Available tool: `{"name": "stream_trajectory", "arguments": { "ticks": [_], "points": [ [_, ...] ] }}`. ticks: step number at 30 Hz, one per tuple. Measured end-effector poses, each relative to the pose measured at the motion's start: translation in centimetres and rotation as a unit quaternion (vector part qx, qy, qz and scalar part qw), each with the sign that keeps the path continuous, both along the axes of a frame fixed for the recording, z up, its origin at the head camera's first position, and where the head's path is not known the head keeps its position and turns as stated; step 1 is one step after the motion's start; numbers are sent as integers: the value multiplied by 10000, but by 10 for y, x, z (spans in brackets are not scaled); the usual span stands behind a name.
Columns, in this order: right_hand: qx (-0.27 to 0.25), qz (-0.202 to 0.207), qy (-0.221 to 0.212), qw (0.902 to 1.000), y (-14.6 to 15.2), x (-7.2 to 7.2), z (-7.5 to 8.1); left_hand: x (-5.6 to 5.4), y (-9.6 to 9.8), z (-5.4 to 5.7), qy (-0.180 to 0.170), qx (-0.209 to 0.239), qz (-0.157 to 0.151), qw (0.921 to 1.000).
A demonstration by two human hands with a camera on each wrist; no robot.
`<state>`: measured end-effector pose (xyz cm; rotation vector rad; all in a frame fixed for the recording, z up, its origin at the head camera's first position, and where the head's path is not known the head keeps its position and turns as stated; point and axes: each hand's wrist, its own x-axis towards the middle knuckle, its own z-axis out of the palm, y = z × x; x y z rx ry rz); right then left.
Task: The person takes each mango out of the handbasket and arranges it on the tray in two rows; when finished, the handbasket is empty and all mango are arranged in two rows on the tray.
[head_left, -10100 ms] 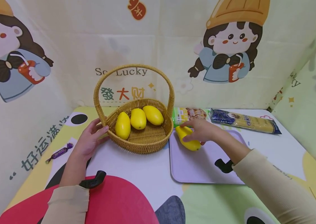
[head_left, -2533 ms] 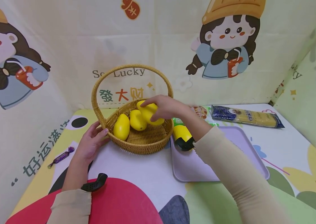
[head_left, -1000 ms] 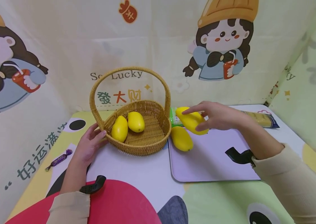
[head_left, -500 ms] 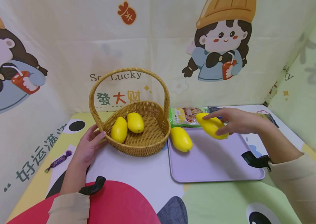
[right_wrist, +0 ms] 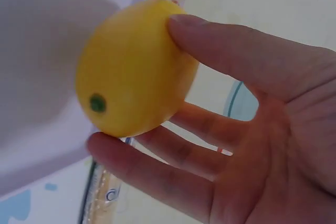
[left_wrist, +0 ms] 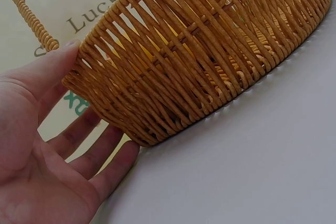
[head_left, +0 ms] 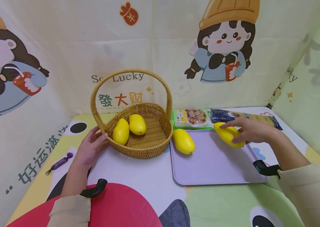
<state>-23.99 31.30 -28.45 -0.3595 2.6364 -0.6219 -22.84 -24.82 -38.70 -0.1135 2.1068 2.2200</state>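
My right hand (head_left: 254, 130) pinches a yellow mango (head_left: 228, 135) between thumb and fingers, low over the far right part of the lilac tray (head_left: 205, 170). In the right wrist view the mango (left_wrist: 142, 56) is not seen; there the same mango (right_wrist: 131, 72) shows a green stem spot. Another mango (head_left: 183, 141) lies at the tray's left edge. The wicker basket (head_left: 145, 153) contains two mangoes, one at the left (head_left: 121, 131) and one further back (head_left: 137, 124). My left hand (head_left: 90, 148) holds the basket's left end, its thumb on the rim.
Behind the tray lie a green-edged food packet (head_left: 192, 118) and a long blue and yellow pasta packet (head_left: 246, 118). A purple wrapped candy (head_left: 60, 163) lies at the left. The basket's tall handle (head_left: 131, 70) arches up before a printed cloth backdrop.
My right hand has taken a mango out of the basket and carried it right and down over the tray, past the mango at its left edge. My left hand stays at the basket.
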Motion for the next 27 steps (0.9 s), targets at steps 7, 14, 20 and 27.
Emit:
{"name": "stream_trajectory", "arguments": {
  "ticks": [7,14,20,27],
  "points": [
    [13,-170,-732,9972,10,-1,-7,0,0,-1,11,1,3,10000],
    [8,-294,-782,9965,15,-3,-12,0,1,-2,-27,-10,5,10000],
    [244,-320,-584,9975,17,-5,-15,1,1,1,-41,-75,-13,10000],
    [277,-315,-501,9979,17,-5,-14,1,1,1,-8,-61,21,10000]
  ]
}}
